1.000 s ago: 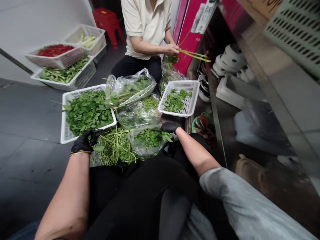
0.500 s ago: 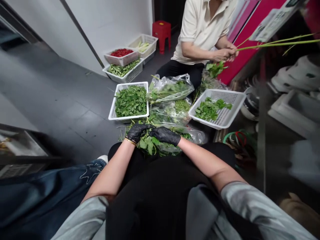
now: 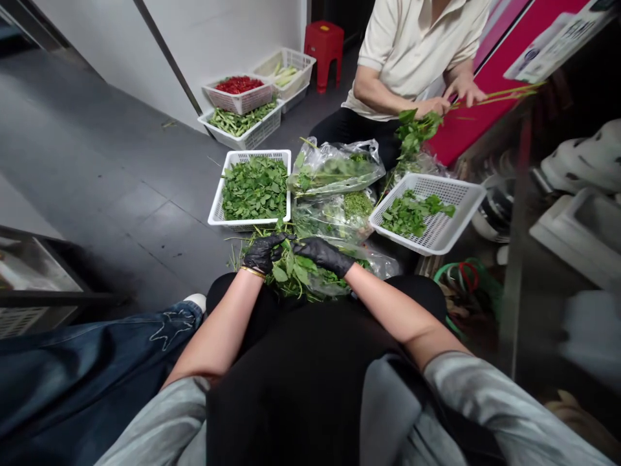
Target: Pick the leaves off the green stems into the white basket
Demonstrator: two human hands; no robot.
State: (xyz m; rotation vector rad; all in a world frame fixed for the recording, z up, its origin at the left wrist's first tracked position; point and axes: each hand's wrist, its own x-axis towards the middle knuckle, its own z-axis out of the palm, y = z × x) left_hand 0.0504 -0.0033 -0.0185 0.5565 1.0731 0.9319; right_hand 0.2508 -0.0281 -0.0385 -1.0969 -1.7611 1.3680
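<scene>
Both my hands wear black gloves and meet over a bunch of leafy green stalks [image 3: 294, 272] in front of my lap. My left hand [image 3: 262, 253] is closed on the stalks at the left. My right hand [image 3: 324, 254] grips the same bunch from the right. Under them lies a clear plastic bag of greens [image 3: 373, 262] and a heap of stripped stems [image 3: 242, 249] on the floor. A white basket full of picked leaves [image 3: 255, 188] sits just beyond my left hand.
A second white basket [image 3: 436, 230] with some leaves stands at the right. More plastic bags of greens [image 3: 334, 169] lie between the baskets. A person in a cream shirt [image 3: 417, 45] sits opposite, holding long stems. Baskets of red chillies [image 3: 239, 85] and green beans [image 3: 240, 122] stand by the wall, near a red stool [image 3: 324, 42].
My hands came together from apart, onto the bunch of greens, and the view swung left. The person opposite lowered the long stems.
</scene>
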